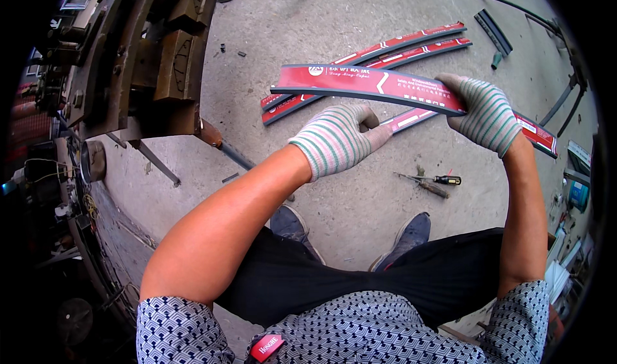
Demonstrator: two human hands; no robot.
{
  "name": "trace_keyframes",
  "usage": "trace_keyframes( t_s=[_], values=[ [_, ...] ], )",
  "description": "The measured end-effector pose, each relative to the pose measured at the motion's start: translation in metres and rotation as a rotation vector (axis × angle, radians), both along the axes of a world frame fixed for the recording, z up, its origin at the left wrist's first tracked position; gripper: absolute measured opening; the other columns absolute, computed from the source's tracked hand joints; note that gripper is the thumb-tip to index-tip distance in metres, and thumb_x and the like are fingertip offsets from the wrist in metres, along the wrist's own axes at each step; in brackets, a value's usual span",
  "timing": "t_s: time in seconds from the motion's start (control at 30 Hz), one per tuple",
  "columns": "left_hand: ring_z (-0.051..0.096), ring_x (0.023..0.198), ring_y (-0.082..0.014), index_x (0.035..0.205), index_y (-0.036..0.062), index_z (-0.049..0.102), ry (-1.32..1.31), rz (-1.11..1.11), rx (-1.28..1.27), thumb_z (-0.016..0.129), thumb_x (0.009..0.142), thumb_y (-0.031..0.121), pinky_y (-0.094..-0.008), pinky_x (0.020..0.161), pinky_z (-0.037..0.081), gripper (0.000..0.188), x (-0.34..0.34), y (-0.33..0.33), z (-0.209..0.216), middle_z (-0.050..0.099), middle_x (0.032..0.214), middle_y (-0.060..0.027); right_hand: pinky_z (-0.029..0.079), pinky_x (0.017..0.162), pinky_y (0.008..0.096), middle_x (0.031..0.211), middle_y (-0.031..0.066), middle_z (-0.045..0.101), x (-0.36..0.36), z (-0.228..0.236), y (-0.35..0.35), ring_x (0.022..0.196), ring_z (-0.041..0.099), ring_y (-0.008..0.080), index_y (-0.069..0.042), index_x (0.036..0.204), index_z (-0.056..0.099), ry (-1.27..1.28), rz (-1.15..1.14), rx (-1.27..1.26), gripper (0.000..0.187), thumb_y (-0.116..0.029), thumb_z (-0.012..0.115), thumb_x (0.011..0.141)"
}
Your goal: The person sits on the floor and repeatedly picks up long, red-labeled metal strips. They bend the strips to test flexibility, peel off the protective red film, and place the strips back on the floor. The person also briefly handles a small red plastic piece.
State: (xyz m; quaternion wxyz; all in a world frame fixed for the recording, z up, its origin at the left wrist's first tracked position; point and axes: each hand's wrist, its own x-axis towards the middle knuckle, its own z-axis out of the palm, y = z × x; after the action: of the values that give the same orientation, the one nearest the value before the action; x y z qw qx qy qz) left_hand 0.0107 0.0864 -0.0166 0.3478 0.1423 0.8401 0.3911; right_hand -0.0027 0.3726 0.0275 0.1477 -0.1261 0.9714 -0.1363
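Upper left: metal machinery (172, 74) — brown, heavy-framed. Right of center: a black-handled screwdriver (448, 180) — on the concrete floor (353, 203).

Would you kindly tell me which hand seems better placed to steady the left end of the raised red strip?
Probably the left hand: it appears free, and in this view sits just below the raised red strip, nearer that end. The right hand already grips the strip farther right.

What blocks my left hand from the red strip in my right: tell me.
Nothing visible stands between the left hand and the red strip gripped by the right hand. The other red strips lie on the floor, behind it in this view.
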Motion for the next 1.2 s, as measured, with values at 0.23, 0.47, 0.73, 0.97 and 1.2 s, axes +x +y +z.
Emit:
trace_keyframes(
  t_s=[0.23,0.47,0.73,0.97,1.2],
  values=[
    [0.073,0.095,-0.0245,0.122,-0.0059,0.069,-0.015,0.107,0.068,0.066,0.100,0.047,-0.0363,0.085,0.058,0.057,-0.004,-0.003,-0.011,0.075,0.109,-0.0194,0.058,0.093,0.0366,0.115,0.0210,0.073,0.000,-0.004,0.002,0.100,0.074,0.0302,-0.006,0.138,0.064,0.011,-0.006,-0.077,0.061,-0.010,0.077,0.078],
    [0.069,0.084,-0.0177,0.132,-0.0092,0.062,-0.283,0.391,0.305,0.064,0.100,0.054,-0.0335,0.082,0.060,0.070,-0.016,0.000,0.007,0.073,0.113,-0.0215,0.058,0.098,0.0353,0.118,0.0192,0.073,-0.002,0.004,0.001,0.104,0.072,0.0266,-0.004,0.138,0.063,0.006,-0.055,-0.129,0.061,-0.006,0.075,0.078],
    [0.069,0.074,-0.0147,0.109,0.0059,0.071,-0.319,0.707,0.701,0.066,0.100,0.053,-0.0327,0.076,0.061,0.048,-0.022,-0.006,0.006,0.074,0.096,-0.0114,0.059,0.100,0.0338,0.118,0.0140,0.072,-0.003,0.002,0.001,0.106,0.070,0.0185,-0.004,0.140,0.062,0.002,-0.131,-0.307,0.064,0.007,0.071,0.078],
    [0.070,0.071,-0.0134,0.102,0.0050,0.073,-0.240,0.647,0.637,0.073,0.098,0.044,-0.0313,0.073,0.061,0.039,-0.019,-0.004,0.021,0.075,0.088,-0.0085,0.059,0.097,0.0346,0.113,0.0147,0.071,-0.008,-0.019,0.012,0.103,0.071,0.0212,-0.003,0.132,0.063,0.029,-0.113,-0.317,0.054,0.006,0.072,0.079],
    [0.071,0.069,-0.0129,0.093,0.0022,0.076,-0.111,0.544,0.526,0.076,0.096,0.039,-0.0275,0.068,0.060,0.037,-0.017,-0.002,0.029,0.074,0.078,-0.0068,0.057,0.088,0.0388,0.102,0.0182,0.068,-0.014,-0.032,0.016,0.095,0.068,0.0322,-0.001,0.118,0.065,0.136,-0.047,-0.313,0.044,0.003,0.074,0.075]
  ],
)
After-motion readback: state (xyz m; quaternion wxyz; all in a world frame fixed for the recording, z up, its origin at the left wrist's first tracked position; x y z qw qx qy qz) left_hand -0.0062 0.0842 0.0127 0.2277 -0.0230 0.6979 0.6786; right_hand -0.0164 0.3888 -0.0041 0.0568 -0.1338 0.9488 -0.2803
